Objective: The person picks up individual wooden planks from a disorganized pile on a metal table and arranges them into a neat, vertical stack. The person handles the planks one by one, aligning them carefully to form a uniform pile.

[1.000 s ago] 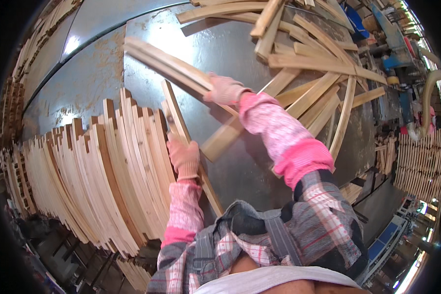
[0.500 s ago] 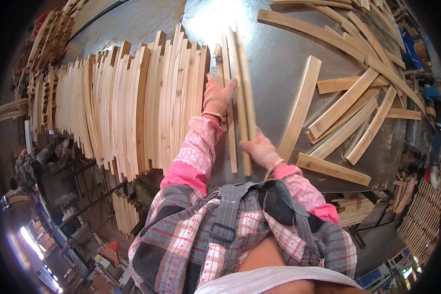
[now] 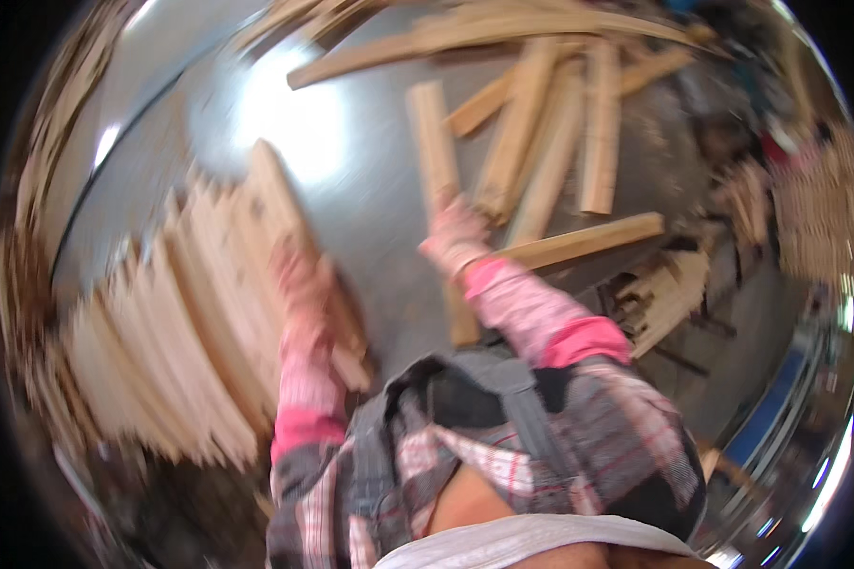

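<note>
My left hand, in a dusty glove and smeared by motion, lies on the right end of a row of pale wooden strips standing side by side. Its fingers are over the outermost strips, and their grip is blurred. To the right, my right hand is closed over a single wooden strip. One end of that strip points away from me and the other shows below the hand, near my body.
Several loose wooden strips lie crossed on the grey metal table at the far right. A single strip lies near the right edge. Stacked wood sits below the table edge, with more piles farther right.
My view has swung to the right. The loose strips between my hands have gone against the row under my left hand. My right hand has moved right onto another strip.
</note>
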{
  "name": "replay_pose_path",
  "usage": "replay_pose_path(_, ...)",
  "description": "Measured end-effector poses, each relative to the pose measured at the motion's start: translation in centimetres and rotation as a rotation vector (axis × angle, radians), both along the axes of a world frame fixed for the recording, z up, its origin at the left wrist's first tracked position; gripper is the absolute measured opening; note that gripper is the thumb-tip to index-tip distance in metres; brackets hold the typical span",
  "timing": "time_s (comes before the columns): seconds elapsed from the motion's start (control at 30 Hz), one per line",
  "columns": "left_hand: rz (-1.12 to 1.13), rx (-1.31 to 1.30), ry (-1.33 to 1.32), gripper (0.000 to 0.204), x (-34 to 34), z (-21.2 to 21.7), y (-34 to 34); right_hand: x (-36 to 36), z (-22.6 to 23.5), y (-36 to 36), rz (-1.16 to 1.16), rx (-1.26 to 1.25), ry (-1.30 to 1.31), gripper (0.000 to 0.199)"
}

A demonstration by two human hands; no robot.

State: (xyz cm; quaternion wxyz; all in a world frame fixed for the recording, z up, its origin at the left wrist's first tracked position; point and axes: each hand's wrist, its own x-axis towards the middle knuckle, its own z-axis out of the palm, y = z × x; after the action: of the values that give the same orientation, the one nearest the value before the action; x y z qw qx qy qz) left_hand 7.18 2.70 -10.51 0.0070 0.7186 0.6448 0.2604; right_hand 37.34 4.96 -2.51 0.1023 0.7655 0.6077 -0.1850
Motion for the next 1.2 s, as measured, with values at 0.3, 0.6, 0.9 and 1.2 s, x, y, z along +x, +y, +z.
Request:
replay_pose_path(0.3, 0.155, -0.624, -0.566, 0.091, 12.4, 9.8, 2.6, -4.1, -1.6, -2.6, 0.009, -0.084, 0.927, 0.078)
replay_pose_path(0.6, 0.209, -0.627, -0.532, 0.052, 8.9, 0.4, 2.7, 23.5, 1.3, -8.7, 0.224, 0.320, -0.135, 0.017)
replay_pose_path(0.9, 0.433, -0.697, -0.430, 0.052, 9.3, 4.3, 1.4, 19.3, 6.9, -4.5, 0.460, -0.502, -0.046, 0.071)
replay_pose_path(1.2, 0.295, -0.884, -0.474, 0.106, 13.0, 7.3, 0.1, 0.1, -2.4, 5.7, 0.144, -0.331, 0.839, 0.049)
